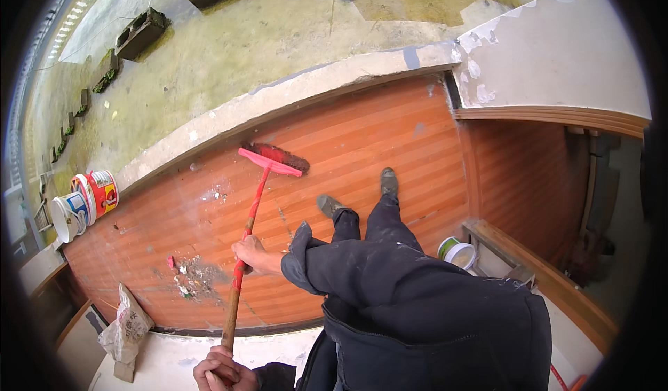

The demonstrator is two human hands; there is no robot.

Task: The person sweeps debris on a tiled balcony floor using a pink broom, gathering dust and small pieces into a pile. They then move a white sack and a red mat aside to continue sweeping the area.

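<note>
A push broom with a pink plastic head [270, 162] and dark red bristles rests on the orange-brown striped floor [355, 130], near the raised concrete sill. Its handle, partly wrapped in red, runs down towards me. My right hand [251, 254] reaches across my body and grips the handle at its middle. Lower down, my left hand [225, 369] is closed round the wooden upper end. Left of the handle lies a pile of debris [195, 278] with pale scraps and a small pink piece. A smaller patch of white bits [216, 193] lies nearer the broom head.
Paint buckets [103, 195] stand at the far left by the concrete sill [292, 90]. A woven sack [128, 320] leans at the lower left wall. Right of my legs are a small bucket [459, 254] and a wooden frame [548, 281]. Planter blocks [142, 33] line the wet ground outside.
</note>
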